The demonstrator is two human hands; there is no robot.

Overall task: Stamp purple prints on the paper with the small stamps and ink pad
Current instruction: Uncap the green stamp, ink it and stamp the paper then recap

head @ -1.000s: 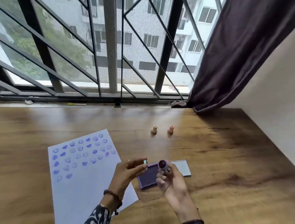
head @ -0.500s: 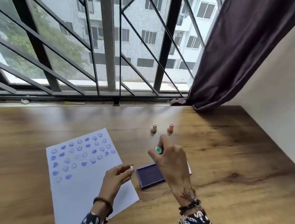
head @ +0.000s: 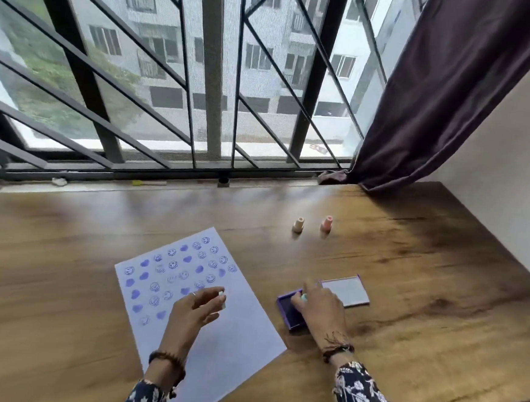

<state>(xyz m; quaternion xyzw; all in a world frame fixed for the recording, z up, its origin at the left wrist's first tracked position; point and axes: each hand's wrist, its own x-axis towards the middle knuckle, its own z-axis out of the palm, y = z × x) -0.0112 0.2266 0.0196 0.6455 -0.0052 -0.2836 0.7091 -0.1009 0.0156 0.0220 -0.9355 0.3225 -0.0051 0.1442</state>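
We are looking down at the wooden table (head: 410,275) under the barred window (head: 203,85), and the right hand (head: 320,310) is down over the purple ink pad (head: 290,310), which sits toward the middle of the table just off the paper's right edge. Between its fingertips we can make out the pale teal top of a small stamp (head: 304,297), pinched and held low on the pad; whether its face actually touches the ink we cannot tell, since the fingers cover it. The pad's open lid (head: 345,291) lies flat just behind the hand, toward the window. Over on the paper (head: 220,349), the left hand (head: 191,314) hovers with thumb and forefinger closed on a small pale piece, the cap (head: 222,297), held above the sheet near the lowest prints. The sheet lies at an angle on the near left half of the table, and its far part is filled with rows of purple prints (head: 175,273), smiley faces and hearts in turn, while the near part is blank. Two more stamps stand upright side by side farther back toward the window edge, a beige stamp (head: 298,225) and a pink stamp (head: 327,224), well apart from both hands. A dark curtain (head: 440,87) hangs at the far right corner.
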